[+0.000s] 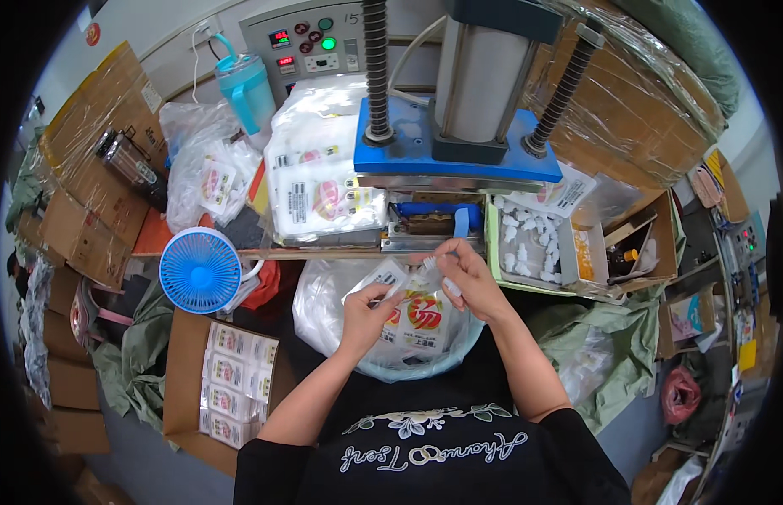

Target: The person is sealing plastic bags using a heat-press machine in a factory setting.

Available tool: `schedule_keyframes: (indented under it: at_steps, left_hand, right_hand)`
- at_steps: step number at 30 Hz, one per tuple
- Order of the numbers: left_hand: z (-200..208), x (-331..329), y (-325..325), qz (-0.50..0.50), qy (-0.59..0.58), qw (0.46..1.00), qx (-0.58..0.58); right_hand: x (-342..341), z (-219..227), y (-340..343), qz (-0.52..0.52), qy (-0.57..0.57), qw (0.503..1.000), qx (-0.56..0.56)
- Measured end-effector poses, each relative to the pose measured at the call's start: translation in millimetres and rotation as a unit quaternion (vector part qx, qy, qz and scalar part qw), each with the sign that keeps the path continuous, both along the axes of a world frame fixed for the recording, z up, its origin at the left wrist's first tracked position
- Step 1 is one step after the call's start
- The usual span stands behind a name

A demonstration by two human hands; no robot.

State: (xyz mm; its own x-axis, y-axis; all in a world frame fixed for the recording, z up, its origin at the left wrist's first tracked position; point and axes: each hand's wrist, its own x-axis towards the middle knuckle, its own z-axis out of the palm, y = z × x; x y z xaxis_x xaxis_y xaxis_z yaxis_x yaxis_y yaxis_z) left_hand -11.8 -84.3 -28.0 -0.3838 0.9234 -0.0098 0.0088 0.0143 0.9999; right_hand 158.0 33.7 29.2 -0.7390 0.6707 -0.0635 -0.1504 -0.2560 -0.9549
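Apparently, one pouch (pixel 386 272) is partway through handling: the left hand (pixel 370 316) pinches its edge, so it lies just ahead of that hand's fingertips and left of the right hand (pixel 473 284), whose curled fingers grip a small white fitting (pixel 428 263) near it — whether the two are joined is hard to tell at this size. More seems left than done: flat pouches (pixel 328 200) lie stacked beyond the left hand, and a green-edged tray (pixel 492 244) to the right hand's right holds many loose fittings (pixel 549 234). Just below both hands, a basin (pixel 446 364) holds a red-printed pouch (pixel 423 313) — possibly finished.
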Motion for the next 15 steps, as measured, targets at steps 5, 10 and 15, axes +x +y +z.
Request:
schedule_keyframes:
  at_steps: [5, 10, 15]
  left_hand:
    - [-14, -11, -3, -0.091, 0.006, 0.994, -0.053]
    - [-1, -5, 30, -0.059, -0.001, 0.989, -0.138]
    - [15, 12, 68, -0.011, -0.264, 0.962, -0.074]
  right_hand:
    - [15, -4, 1, 0.089, -0.136, 0.983, 0.089]
    - [21, 12, 16, -0.079, -0.096, 0.990, 0.069]
    - [62, -2, 58, -0.152, 0.111, 0.980, -0.062]
